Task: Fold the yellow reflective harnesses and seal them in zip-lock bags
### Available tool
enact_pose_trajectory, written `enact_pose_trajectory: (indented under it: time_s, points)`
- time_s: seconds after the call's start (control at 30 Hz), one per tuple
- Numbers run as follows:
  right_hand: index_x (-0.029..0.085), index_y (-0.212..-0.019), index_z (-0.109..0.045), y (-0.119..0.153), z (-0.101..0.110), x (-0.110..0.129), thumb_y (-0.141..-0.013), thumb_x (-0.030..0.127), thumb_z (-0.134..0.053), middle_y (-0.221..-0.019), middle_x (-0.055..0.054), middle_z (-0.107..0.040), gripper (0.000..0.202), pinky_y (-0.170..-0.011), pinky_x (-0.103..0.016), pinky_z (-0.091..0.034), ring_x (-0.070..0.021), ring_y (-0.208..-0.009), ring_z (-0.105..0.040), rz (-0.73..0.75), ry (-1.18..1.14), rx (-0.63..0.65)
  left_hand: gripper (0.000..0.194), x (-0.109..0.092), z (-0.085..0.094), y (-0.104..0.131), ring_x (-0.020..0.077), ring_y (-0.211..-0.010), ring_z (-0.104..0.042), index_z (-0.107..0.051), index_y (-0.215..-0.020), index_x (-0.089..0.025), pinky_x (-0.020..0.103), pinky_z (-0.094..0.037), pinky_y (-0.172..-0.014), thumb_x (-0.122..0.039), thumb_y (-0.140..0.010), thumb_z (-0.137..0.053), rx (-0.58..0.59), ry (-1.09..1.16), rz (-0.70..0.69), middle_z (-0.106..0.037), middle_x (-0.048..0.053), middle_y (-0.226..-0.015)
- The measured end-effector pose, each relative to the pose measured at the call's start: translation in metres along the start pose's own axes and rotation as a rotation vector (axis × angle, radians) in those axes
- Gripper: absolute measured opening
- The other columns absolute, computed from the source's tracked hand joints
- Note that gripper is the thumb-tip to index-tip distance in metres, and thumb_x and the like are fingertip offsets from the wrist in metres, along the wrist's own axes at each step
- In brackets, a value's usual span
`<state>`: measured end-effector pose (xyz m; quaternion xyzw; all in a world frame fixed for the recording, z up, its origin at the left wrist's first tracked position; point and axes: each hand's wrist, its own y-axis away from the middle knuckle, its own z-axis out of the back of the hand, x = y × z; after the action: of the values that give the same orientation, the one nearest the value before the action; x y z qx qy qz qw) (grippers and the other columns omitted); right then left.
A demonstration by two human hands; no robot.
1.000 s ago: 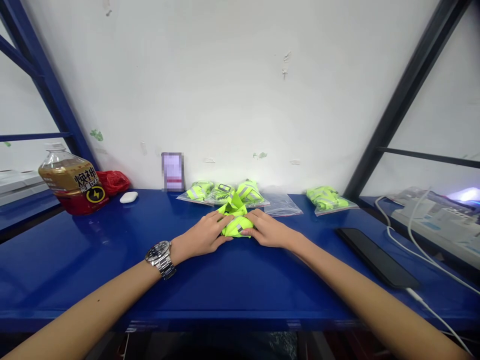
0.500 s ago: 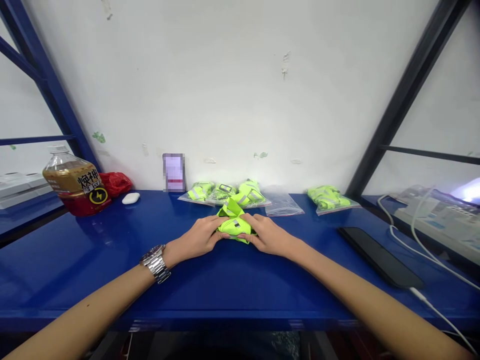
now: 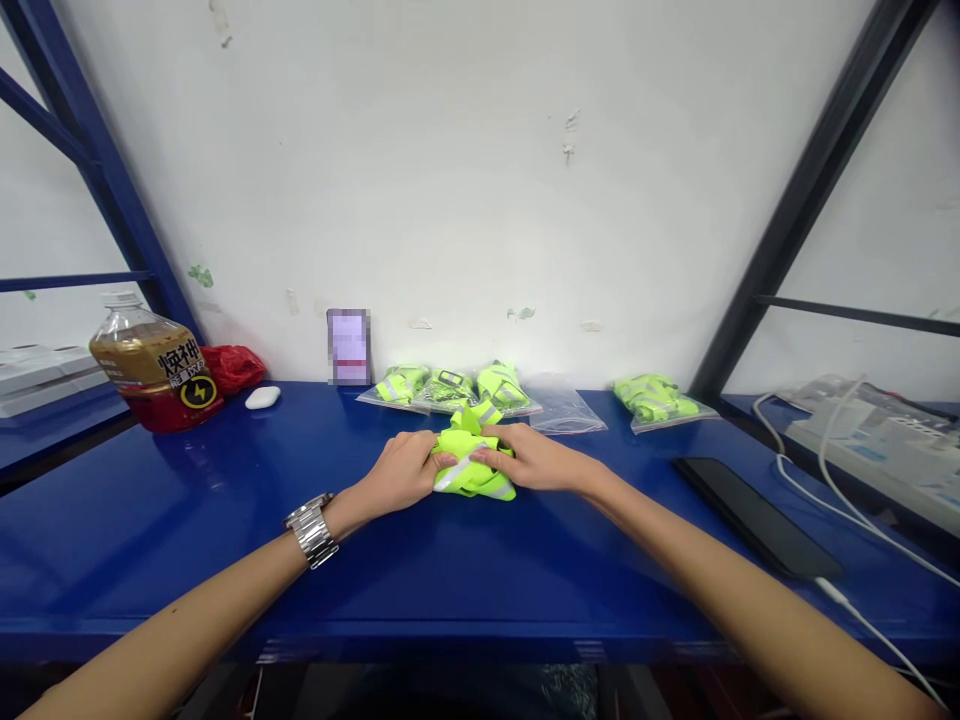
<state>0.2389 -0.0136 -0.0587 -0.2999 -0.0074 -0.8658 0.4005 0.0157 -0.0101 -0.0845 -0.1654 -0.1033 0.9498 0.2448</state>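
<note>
A bundled neon-yellow reflective vest (image 3: 474, 478) with silver-grey strips sits at the middle of the blue table (image 3: 360, 590). My left hand (image 3: 405, 467) grips its left side, thumb on top and the other fingers behind. On the right side my right hand (image 3: 536, 458) holds it the same way, the two thumbs close together. A loose end of the fabric sticks up at the back. Just beyond lie several similar yellow bundles in clear bags (image 3: 499, 385), and beside them a flat clear zip bag (image 3: 564, 408).
Another bagged bundle (image 3: 656, 397) lies at the back right. A black phone (image 3: 754, 510) with a white cable is at the right. To the left stand a drink bottle (image 3: 142, 365), a red plastic bag (image 3: 234, 367) and a white case (image 3: 262, 398). Against the wall leans a lit phone (image 3: 349, 345).
The vest bundle has been rolled or folded over between my hands, so a diagonal silver strip now faces up and the small dark patch no longer shows. My thumbs have moved up onto the top.
</note>
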Motion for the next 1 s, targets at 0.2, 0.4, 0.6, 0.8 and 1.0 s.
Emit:
enact_pose_trajectory:
  time_s: [0.2, 0.4, 0.6, 0.8, 1.0]
  points:
    - [0.013, -0.074, -0.056, -0.009, 0.004, -0.017, -0.087, 0.066, -0.038, -0.054, -0.002, -0.060, 0.058, -0.036, -0.019, -0.035, -0.0092, -0.038, -0.050, -0.324, -0.247, 0.285, 0.042, -0.003, -0.001, -0.010, 0.0124, -0.052, -0.038, -0.047, -0.061, -0.018, 0.026, -0.020, -0.052, -0.050, -0.088, -0.041, 0.153, 0.161, 0.084, -0.043, -0.002, -0.055]
    - [0.014, -0.061, -0.054, -0.025, 0.010, -0.019, -0.081, 0.068, -0.048, -0.057, -0.010, -0.068, 0.058, -0.033, -0.020, -0.033, -0.0117, -0.035, -0.053, -0.509, -0.060, 0.406, 0.037, -0.002, -0.002, -0.011, 0.0172, -0.062, -0.050, -0.052, -0.098, -0.019, 0.026, -0.031, -0.055, -0.052, -0.082, -0.053, 0.055, 0.164, 0.175, -0.054, 0.000, -0.071]
    - [0.013, -0.053, -0.058, -0.040, 0.016, -0.014, -0.081, 0.059, -0.053, -0.064, -0.012, -0.070, 0.055, -0.044, -0.025, -0.043, -0.0122, -0.042, -0.054, -0.546, 0.180, 0.404, 0.022, -0.004, 0.001, -0.007, 0.0219, -0.099, -0.054, -0.058, -0.104, -0.024, 0.033, -0.042, -0.079, -0.034, -0.095, -0.041, -0.081, 0.020, -0.170, -0.056, 0.006, -0.109]
    - [0.012, -0.054, -0.061, -0.052, 0.018, -0.014, -0.078, 0.032, -0.060, -0.056, -0.010, -0.067, 0.031, -0.046, -0.025, -0.043, -0.0132, -0.045, -0.054, -0.594, 0.199, 0.463, 0.036, -0.008, -0.007, 0.004, 0.0253, -0.106, -0.056, -0.053, -0.124, -0.020, 0.041, -0.042, -0.091, -0.035, -0.100, -0.030, -0.146, -0.129, -0.456, -0.062, 0.012, -0.112]
    - [0.013, -0.053, -0.061, -0.058, 0.014, -0.020, -0.074, 0.021, -0.060, -0.044, -0.006, -0.059, 0.022, -0.048, -0.027, -0.046, -0.0165, -0.045, -0.057, -0.628, 0.221, 0.386, 0.080, -0.016, 0.001, 0.016, 0.0360, -0.121, -0.048, -0.028, -0.145, -0.018, 0.049, -0.039, -0.097, -0.068, -0.084, -0.043, -0.039, -0.212, -0.492, -0.049, 0.021, -0.135]
